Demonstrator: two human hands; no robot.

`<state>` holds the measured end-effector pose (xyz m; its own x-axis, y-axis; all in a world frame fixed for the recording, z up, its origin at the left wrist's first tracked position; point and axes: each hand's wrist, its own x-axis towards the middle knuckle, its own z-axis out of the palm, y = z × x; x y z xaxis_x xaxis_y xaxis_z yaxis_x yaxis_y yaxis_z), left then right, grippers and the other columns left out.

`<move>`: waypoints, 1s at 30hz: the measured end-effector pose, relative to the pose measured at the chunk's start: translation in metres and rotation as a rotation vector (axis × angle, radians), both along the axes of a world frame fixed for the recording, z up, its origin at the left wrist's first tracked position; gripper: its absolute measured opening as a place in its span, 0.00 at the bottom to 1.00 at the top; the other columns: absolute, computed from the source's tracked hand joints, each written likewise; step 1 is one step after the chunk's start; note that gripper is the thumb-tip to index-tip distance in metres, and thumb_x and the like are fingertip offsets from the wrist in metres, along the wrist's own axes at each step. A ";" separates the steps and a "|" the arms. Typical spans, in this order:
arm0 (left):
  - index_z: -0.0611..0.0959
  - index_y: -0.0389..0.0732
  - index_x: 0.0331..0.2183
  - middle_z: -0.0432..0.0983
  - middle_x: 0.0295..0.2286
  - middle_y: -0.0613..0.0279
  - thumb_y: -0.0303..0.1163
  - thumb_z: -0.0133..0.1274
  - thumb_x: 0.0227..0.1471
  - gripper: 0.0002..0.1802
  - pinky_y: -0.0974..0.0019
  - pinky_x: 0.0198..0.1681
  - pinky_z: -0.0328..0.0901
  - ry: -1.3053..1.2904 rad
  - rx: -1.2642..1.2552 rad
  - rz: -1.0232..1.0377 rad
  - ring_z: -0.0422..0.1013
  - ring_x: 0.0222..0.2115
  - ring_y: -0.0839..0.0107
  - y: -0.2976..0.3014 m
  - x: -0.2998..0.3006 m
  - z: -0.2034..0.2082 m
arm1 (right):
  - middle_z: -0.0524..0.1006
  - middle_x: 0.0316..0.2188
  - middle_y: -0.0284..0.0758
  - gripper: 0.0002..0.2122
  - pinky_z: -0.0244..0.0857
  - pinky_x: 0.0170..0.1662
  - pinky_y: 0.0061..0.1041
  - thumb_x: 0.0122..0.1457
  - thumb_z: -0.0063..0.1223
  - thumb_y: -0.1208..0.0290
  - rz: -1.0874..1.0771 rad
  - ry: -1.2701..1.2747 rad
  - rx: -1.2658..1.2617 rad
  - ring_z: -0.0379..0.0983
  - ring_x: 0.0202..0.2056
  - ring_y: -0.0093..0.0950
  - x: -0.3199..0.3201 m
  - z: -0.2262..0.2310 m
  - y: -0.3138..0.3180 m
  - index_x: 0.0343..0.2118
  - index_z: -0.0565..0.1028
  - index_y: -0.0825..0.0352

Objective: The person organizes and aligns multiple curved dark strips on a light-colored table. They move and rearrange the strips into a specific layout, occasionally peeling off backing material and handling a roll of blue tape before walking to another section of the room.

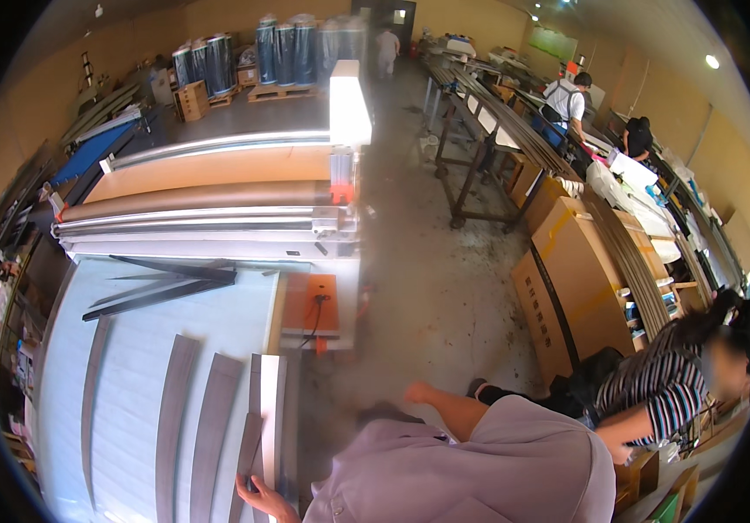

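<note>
Strips spread along a pale table, one under the left hand

The left hand (263,499) is at the near right part of the pale-blue covered table (135,349), its fingers bent around a narrow dark strip (250,443) in what looks like a light grip. That strip lies along the table's right side, close beside a long white strip (269,410). The right hand (416,392) is out over the concrete floor (427,288), well apart from the table; no object shows in it, and blur keeps me from telling whether its fingers are open or closed.

By the look of it, the strip work is partway along. Two broad grey-brown strips (176,423) and a thin curved strip (90,410) lie lengthwise, each separate from its neighbours. At the far end, black strips (161,292) lie crossed over one another, not lined up with the rest. Whether any strip is finished cannot be told, and the near ends run out of view.

Beyond the table stands a wide machine with a brown roller (209,197); an orange panel (312,305) is at its near right. To the right, a co-worker in a striped top (654,383) is near a large cardboard box (580,283).
</note>
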<state>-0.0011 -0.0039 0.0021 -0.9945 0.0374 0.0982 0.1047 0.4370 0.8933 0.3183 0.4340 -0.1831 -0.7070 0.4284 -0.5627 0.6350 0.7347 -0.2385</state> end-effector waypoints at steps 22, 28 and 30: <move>0.82 0.33 0.42 0.77 0.42 0.50 0.24 0.60 0.45 0.18 0.49 0.51 0.63 0.185 -0.390 -0.167 0.69 0.45 0.46 0.042 0.006 0.051 | 0.79 0.31 0.38 0.08 0.69 0.39 0.39 0.54 0.63 0.68 0.112 0.837 -0.325 0.77 0.36 0.41 -0.280 0.253 -0.037 0.32 0.77 0.66; 0.81 0.33 0.41 0.76 0.42 0.48 0.24 0.62 0.43 0.19 0.47 0.51 0.62 0.208 -0.417 -0.216 0.69 0.44 0.45 0.050 0.007 0.051 | 0.74 0.30 0.38 0.08 0.66 0.38 0.41 0.52 0.62 0.71 0.297 0.844 -0.413 0.74 0.35 0.42 -0.300 0.267 -0.069 0.27 0.72 0.65; 0.80 0.33 0.42 0.75 0.43 0.48 0.24 0.63 0.42 0.21 0.46 0.51 0.62 0.222 -0.437 -0.237 0.69 0.45 0.45 0.049 0.008 0.048 | 0.73 0.33 0.37 0.09 0.66 0.39 0.41 0.51 0.63 0.73 0.403 0.796 -0.395 0.73 0.37 0.41 -0.306 0.259 -0.074 0.26 0.71 0.65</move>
<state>0.0065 0.0449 0.0503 -0.9110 0.3424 0.2300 0.4109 0.7043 0.5789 0.0123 0.3601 0.0761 -0.9947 -0.0461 0.0917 -0.1000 0.6366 -0.7647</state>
